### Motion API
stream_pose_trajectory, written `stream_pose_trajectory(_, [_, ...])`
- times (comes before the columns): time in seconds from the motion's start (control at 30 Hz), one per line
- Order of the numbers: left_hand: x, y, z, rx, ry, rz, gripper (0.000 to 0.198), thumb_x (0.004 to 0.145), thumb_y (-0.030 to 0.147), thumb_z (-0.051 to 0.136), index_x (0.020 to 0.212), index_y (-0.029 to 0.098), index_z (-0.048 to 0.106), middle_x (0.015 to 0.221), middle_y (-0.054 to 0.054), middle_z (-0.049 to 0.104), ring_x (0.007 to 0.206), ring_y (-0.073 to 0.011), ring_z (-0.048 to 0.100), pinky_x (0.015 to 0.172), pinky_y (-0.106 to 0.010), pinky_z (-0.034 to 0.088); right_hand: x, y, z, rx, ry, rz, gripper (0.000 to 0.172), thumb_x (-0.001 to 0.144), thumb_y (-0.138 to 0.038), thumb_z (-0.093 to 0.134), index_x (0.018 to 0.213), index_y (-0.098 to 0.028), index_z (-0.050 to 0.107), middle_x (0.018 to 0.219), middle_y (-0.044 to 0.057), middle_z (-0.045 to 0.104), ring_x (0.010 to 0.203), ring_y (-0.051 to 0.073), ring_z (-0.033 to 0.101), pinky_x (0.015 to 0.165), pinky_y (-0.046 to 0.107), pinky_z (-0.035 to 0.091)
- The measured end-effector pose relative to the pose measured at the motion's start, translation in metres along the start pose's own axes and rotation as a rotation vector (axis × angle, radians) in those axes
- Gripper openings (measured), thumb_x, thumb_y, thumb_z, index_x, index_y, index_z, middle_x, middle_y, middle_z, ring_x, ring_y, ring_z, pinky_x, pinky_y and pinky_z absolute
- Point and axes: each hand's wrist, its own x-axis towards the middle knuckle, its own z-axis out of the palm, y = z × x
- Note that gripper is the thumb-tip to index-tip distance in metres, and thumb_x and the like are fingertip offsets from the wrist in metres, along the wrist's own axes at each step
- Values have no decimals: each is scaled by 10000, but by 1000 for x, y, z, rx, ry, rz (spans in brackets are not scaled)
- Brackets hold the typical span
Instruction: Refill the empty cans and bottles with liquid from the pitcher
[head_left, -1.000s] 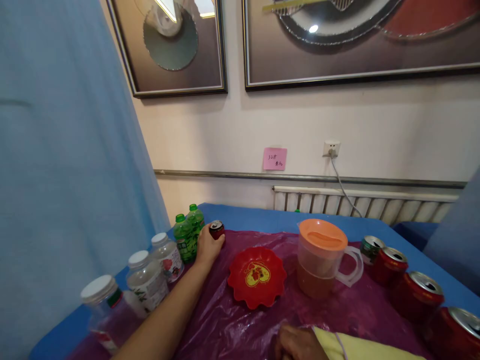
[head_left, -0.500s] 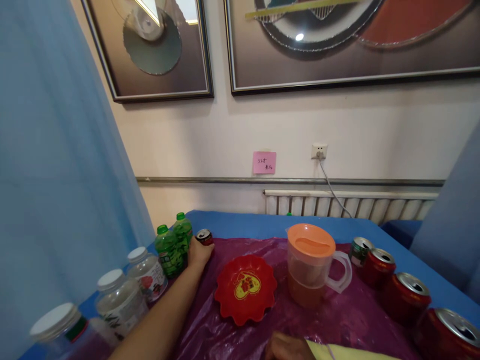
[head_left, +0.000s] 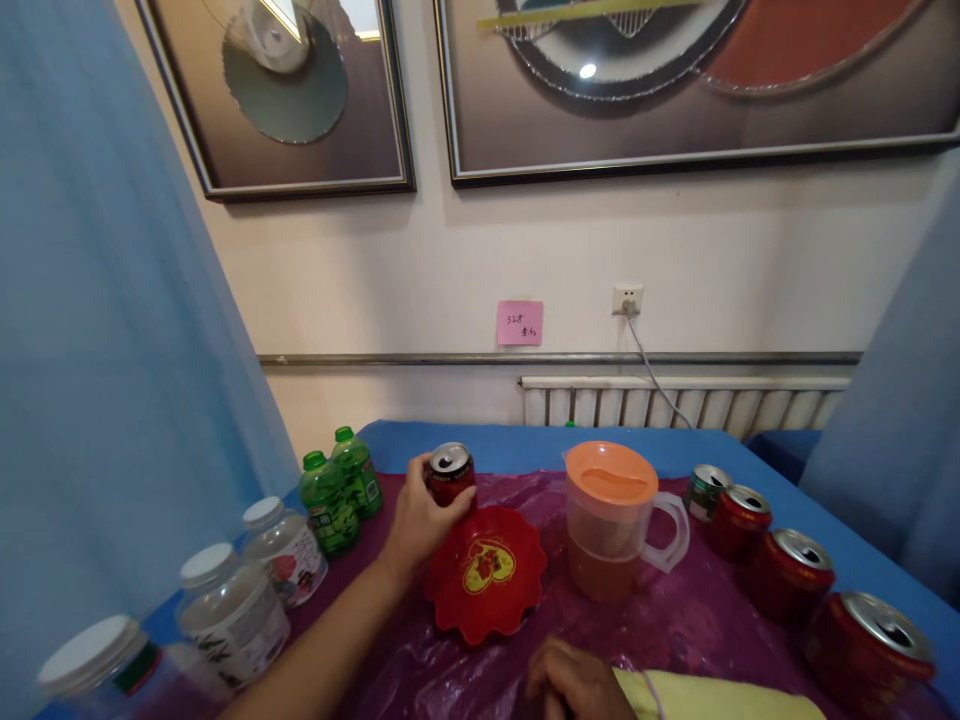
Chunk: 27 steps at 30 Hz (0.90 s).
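Note:
My left hand is wrapped round a dark red drink can with a silver top. The can is upright at the back left of a red scalloped plate with a yellow design. Whether its base touches the table cannot be seen. At the lower middle edge my right hand is low with fingers curled; what they hold, if anything, is hidden. Pale yellow cloth lies beside this hand. Right of the plate stands a clear pitcher with an orange lid and amber liquid inside.
Two green bottles and several clear jars with white lids line the left side. Along the right edge stand several drink cans. Purple plastic sheeting covers part of the blue-covered table. A radiator is behind.
The dark red can has moved right in my left hand, from beside the green bottles to behind the plate. My right hand shows slightly more. The view has shifted a little.

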Motion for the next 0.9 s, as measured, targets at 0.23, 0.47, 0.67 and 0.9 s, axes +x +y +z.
stream_pose_trajectory(0.23, [-89, 40, 6, -215, -296, 125, 678, 637, 447, 839, 1232, 287, 557, 1204, -81, 692, 1109, -334, 665, 983, -472, 521, 12, -48, -29, 17, 280, 38, 714, 868, -336, 671, 1478, -245, 310, 1441, 153, 529, 1307, 314, 544, 1044, 442, 488])
stream_pose_trajectory(0.47, [-140, 16, 22, -258, -274, 121, 845, 595, 393, 858, 1376, 369, 536, 1414, -98, 601, 1318, -398, 545, 1148, -598, 400, 28, -84, -30, 265, 274, 317, 916, 713, -438, 831, 1447, -249, 317, 1302, 122, 630, 1156, 310, 637, 984, 451, 524])
stream_pose_trajectory(0.67, [-141, -7, 24, -524, -576, 94, 796, 730, 459, 748, 1470, 403, 458, 1508, -41, 532, 1368, -366, 512, 1142, -545, 424, 39, -92, -57, 417, 328, 266, 628, 698, -411, 829, 1240, -252, 555, 1182, 55, 646, 1106, 260, 634, 962, 391, 511])
stream_pose_trajectory(0.9, [-116, 22, 14, -593, -792, 113, 764, 683, 380, 827, 1397, 318, 564, 1363, -74, 659, 1241, -353, 622, 1090, -491, 483, 31, -97, -78, 339, 279, 333, 690, 650, -410, 871, 1238, -228, 560, 1166, 57, 685, 1060, 256, 640, 947, 388, 502])
